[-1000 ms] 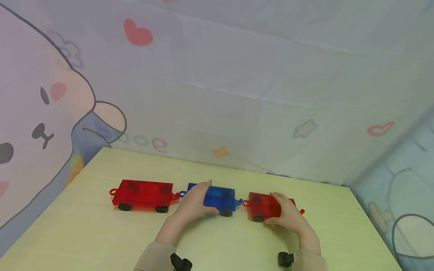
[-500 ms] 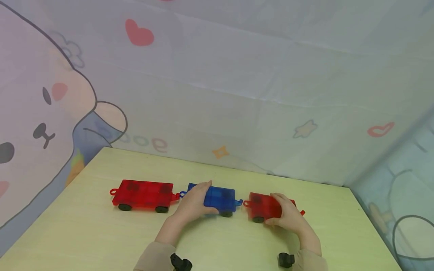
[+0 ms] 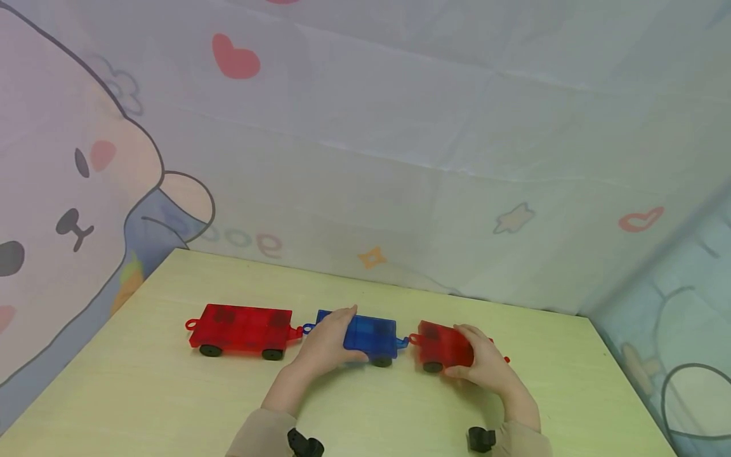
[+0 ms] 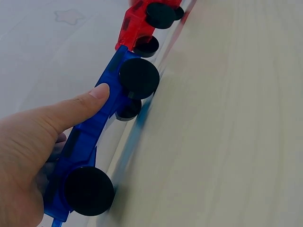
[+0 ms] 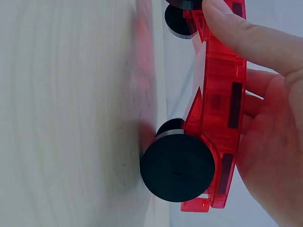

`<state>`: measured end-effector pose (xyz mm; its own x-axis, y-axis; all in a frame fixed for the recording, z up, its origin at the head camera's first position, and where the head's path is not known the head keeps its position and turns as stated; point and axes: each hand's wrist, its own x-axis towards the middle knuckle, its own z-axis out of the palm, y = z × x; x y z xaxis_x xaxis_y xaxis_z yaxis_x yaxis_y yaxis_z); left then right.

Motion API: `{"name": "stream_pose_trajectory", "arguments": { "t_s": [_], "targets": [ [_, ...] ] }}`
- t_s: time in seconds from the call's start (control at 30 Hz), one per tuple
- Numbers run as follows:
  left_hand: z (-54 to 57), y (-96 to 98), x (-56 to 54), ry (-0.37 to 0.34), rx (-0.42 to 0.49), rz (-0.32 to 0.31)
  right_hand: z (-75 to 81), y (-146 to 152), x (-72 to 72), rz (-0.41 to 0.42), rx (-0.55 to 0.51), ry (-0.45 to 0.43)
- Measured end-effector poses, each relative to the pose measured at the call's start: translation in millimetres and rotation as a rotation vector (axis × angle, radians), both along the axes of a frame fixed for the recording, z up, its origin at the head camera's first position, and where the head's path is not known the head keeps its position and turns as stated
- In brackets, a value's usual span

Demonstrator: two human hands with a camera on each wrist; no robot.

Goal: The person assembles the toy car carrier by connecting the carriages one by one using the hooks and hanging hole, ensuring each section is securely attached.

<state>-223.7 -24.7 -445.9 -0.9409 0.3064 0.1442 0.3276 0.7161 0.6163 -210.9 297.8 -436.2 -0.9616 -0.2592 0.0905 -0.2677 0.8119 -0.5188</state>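
In the head view my left hand grips a see-through blue toy train car with black wheels, its thumb along the near side. My right hand holds a shorter-looking red toy train car from its right part, thumb in front. This car's left end is tilted up; in the right wrist view its upper wheels are off the table. Its ring overlaps the blue car's right hook. Another red car stands at left, its hook right at the blue car's left ring.
The pale wooden table has its far edge against a printed cloth backdrop. A second cloth hangs beyond the right edge. Black wrist devices sit at both sleeves.
My right hand has shifted its red car slightly left and raised its left end, bringing the ring over the blue hook. The left hand, blue car and left red car stay put.
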Motion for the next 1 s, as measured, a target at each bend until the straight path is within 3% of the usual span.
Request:
{"name": "stream_pose_trajectory", "arguments": {
  "t_s": [0.63,1.0],
  "targets": [
    [-2.0,1.9,-1.2,-0.003,-0.013,0.006,0.8,-8.5,-0.2,-0.007,0.005,-0.039],
    [-0.1,2.1,-0.8,0.005,-0.008,-0.002,2.3,-9.6,0.3,0.008,0.013,-0.019]
  ]
}}
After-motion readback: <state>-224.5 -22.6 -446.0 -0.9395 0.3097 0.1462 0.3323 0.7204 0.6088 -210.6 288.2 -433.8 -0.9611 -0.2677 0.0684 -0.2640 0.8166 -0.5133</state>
